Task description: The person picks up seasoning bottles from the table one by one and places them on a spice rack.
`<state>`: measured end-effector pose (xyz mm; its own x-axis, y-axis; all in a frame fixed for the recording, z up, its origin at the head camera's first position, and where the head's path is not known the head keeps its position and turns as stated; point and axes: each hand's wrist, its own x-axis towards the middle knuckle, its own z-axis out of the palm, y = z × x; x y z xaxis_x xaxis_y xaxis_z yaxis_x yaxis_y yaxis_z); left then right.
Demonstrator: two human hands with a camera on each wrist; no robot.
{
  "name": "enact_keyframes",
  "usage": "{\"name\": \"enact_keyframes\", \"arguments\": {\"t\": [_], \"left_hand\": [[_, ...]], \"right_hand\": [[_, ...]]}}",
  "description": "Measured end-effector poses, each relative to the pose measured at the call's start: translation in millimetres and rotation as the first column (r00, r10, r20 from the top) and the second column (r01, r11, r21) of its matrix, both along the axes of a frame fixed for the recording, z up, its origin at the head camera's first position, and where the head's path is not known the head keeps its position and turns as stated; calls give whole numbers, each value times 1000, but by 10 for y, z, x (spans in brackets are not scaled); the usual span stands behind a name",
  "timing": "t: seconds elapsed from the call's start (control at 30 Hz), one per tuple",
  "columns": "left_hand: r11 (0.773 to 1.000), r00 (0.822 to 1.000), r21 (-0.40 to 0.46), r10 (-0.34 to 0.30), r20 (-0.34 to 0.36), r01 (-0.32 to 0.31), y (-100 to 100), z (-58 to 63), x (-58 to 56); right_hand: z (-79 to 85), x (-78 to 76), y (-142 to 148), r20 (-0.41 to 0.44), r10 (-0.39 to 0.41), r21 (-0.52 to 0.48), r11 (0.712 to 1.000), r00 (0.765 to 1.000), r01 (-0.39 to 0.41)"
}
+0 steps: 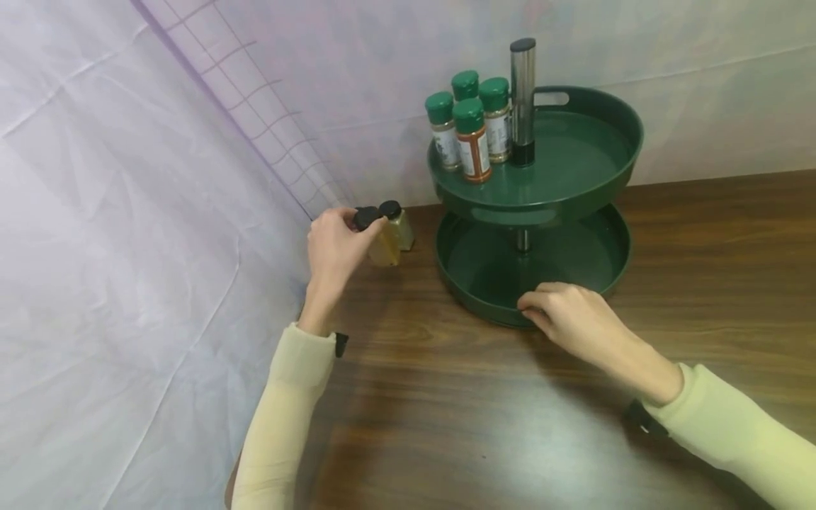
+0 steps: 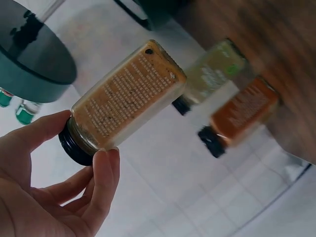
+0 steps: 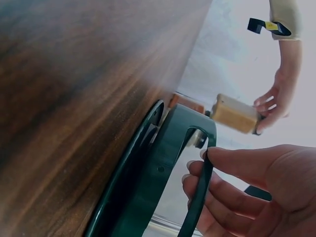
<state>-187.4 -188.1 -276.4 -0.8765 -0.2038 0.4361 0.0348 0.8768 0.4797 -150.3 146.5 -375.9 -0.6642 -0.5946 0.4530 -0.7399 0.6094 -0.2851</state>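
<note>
My left hand (image 1: 334,244) pinches the black cap of a square spice jar (image 2: 128,96) filled with tan powder. In the left wrist view the jar tilts, its printed label facing the camera. Beyond it stand a jar of greenish seasoning (image 2: 215,71) and a jar of orange-red powder (image 2: 244,111), both black-capped. My right hand (image 1: 576,319) grips the front handle (image 3: 199,200) of the green lower tray (image 1: 462,294), thumb on one side and fingers curled through the slot. That tray belongs to a two-tier round rack.
On the rack's upper tray (image 1: 580,170), several green-capped spice bottles (image 1: 473,142) stand at the left, beside the metal centre post (image 1: 523,99). A pale cloth wall (image 1: 159,234) borders the wooden table (image 1: 408,397) on the left, another runs behind.
</note>
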Motion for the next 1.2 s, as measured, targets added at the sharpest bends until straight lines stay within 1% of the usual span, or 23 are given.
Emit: {"name": "enact_keyframes", "arguments": {"t": [0.17,0.3,0.43,0.53,0.73,0.93,1.1,1.2], "left_hand": [[998,997,23,-64,-46,66,140,65,-36],[992,991,47,-113,-77,117,239,94,-101],[986,982,49,-152,-111,158,330,97,-194],[982,979,63,-169,-116,177,392,72,-266],[981,982,91,-166,-84,174,515,9,-384],[977,982,109,-178,-58,183,641,-30,-484],[978,986,122,-166,-29,168,720,-71,-554],[981,987,114,-160,-2,159,766,-103,-597]], "right_hand": [[12,-14,-1,5,0,11,1000,1000,0],[32,-17,0,0,-4,16,1000,1000,4],[42,-21,3,7,-3,17,1000,1000,3],[43,-13,3,12,-2,21,1000,1000,2],[35,7,6,11,-8,27,1000,1000,7],[28,13,16,11,-14,27,1000,1000,14],[32,4,7,9,-12,30,999,1000,12],[35,5,2,8,-16,32,999,1000,16]]}}
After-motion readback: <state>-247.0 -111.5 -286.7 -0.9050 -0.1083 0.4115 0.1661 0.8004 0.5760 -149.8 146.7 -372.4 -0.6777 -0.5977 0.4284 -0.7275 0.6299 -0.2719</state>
